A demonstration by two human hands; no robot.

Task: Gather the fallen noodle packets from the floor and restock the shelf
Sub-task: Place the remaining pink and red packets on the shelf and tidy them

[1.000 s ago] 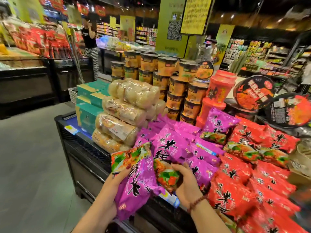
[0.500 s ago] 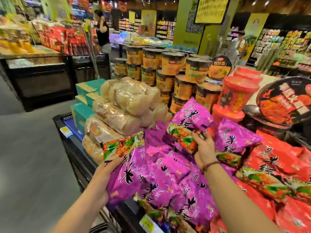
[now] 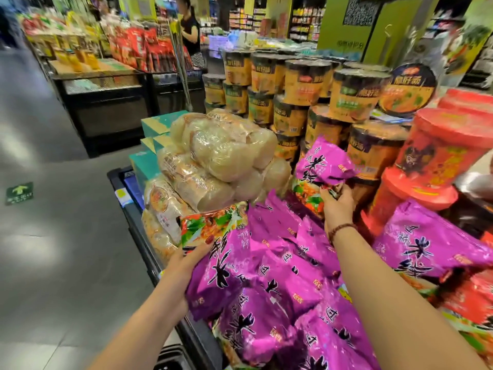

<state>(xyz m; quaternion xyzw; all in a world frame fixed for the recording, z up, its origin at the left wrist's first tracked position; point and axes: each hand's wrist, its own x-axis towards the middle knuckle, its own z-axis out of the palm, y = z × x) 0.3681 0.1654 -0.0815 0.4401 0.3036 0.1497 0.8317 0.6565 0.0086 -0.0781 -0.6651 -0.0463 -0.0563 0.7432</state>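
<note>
My left hand: grasping a purple plastic noodle packet at the edge of the black shelf.
My right hand: pinching a second purple packet, raised beside stacked orange noodle cups.

The black shelf stood on the grey floor and carried a heap of purple packets along its front. Clear noodle bags lay piled left of them, just beside teal boxes at the corner. Stacked cups and red tubs stood behind, with red packets to the right.
</note>
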